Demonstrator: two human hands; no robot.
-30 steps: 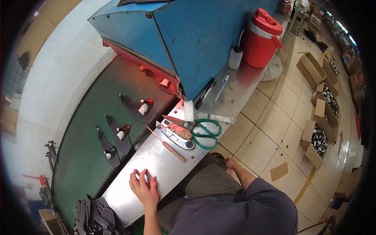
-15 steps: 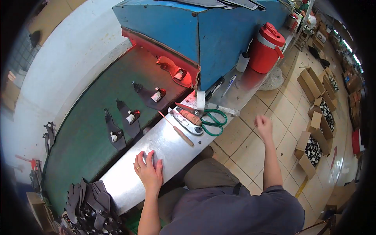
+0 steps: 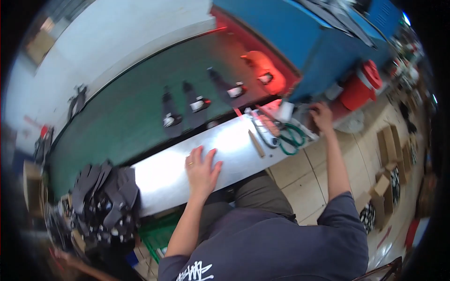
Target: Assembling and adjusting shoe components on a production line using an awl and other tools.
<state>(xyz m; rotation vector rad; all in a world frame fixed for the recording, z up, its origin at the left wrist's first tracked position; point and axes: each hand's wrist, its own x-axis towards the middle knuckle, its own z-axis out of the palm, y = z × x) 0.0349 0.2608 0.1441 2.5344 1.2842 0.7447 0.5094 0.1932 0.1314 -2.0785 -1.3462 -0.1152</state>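
My left hand [image 3: 201,169] lies flat on the shiny metal shelf [image 3: 159,175], fingers apart, holding nothing. My right hand [image 3: 321,115] reaches out to the far right end of the shelf, beside the green-handled scissors [image 3: 291,137] and under the blue machine [image 3: 300,42]; what its fingers touch is hidden. Three dark shoe parts [image 3: 199,103] lie in a row on the green conveyor belt [image 3: 126,122]. A wooden stick [image 3: 256,143] rests on the shelf between my hands.
A red water jug [image 3: 360,86] stands right of the blue machine. A pile of dark shoe parts [image 3: 101,199] sits at the shelf's left end. Cardboard boxes [image 3: 389,173] stand on the tiled floor at right.
My right hand has risen from beside my knee to the right end of the shelf near the scissors. My left hand has stayed flat on the shelf. The view swung left.
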